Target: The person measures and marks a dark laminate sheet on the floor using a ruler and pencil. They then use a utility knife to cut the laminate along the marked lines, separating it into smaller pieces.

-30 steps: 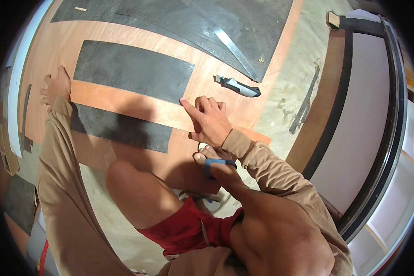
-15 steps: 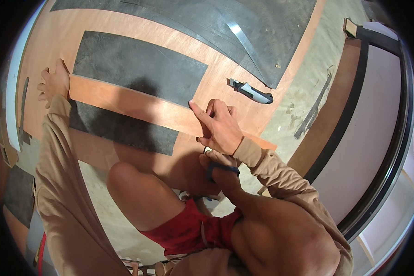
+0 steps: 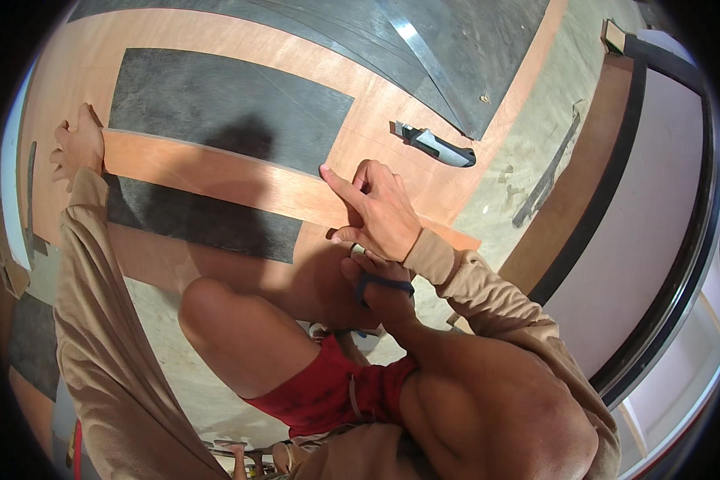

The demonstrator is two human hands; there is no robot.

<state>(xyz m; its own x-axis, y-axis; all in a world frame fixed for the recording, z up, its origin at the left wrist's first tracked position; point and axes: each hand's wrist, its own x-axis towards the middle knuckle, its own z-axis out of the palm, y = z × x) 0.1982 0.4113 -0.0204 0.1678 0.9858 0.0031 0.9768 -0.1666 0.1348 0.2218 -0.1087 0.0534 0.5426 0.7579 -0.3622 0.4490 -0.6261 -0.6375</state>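
Note:
A long wooden strip (image 3: pixel 263 185) lies between two dark rectangular sheets (image 3: pixel 230 95) on a plywood board (image 3: pixel 192 30). My left hand (image 3: pixel 78 146) rests at the strip's left end, fingers spread. My right hand (image 3: pixel 380 206) is on its right part, index finger stretched to the upper sheet's lower right corner, thumb out at the near edge, other fingers bent. Above that hand lies a grey and black utility knife (image 3: pixel 443 150), blade end pointing left. Shadow falls across both sheets. My bare foot with a dark strap sits just below the right hand.
A larger dark sheet (image 3: pixel 488 48) with a metal straightedge (image 3: pixel 426 64) lies at the top. At right stands a white panel with black frame (image 3: pixel 640 184) beside a brown board (image 3: pixel 588 136). Offcuts lie on the concrete floor (image 3: pixel 528 144). Boards and a pale panel (image 3: pixel 16 200) line the left side.
The view has shifted slightly. Both hands stay at the same places on the strip, with the fingers in much the same pose, and the knife lies where it was.

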